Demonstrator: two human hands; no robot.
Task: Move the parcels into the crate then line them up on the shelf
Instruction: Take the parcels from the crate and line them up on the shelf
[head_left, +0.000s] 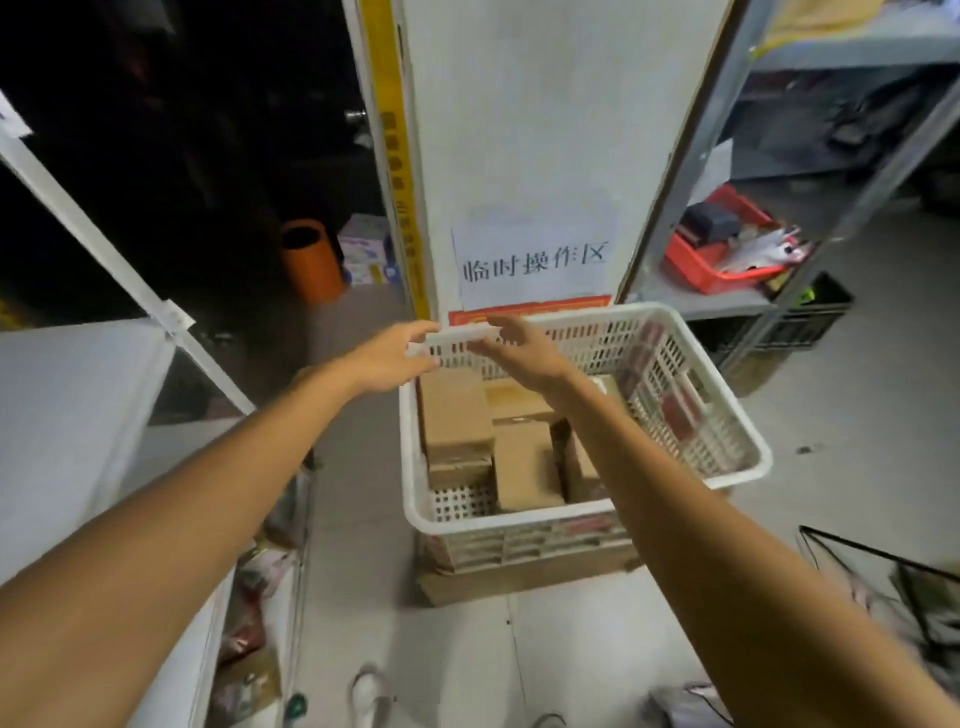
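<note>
- Fingers (423, 328) of the left hand (387, 358) reach the far left corner of the white crate (519, 526), one above its rim and the thumb below. Blur hides whether they clasp it.
- Right hand (522, 349) is at the same far rim, just beside the left, fingers stretched out. Its grip cannot be told either.
- Brown parcels (457, 423) lie packed in the crate's left half.
- Crate rests on cardboard (519, 584) on the floor, near a grey shelf (701, 306).

parcels (524, 462) in crate (519, 523) | shelf (62, 415) left | rack (691, 304) right | sign (535, 260) behind crate
</note>
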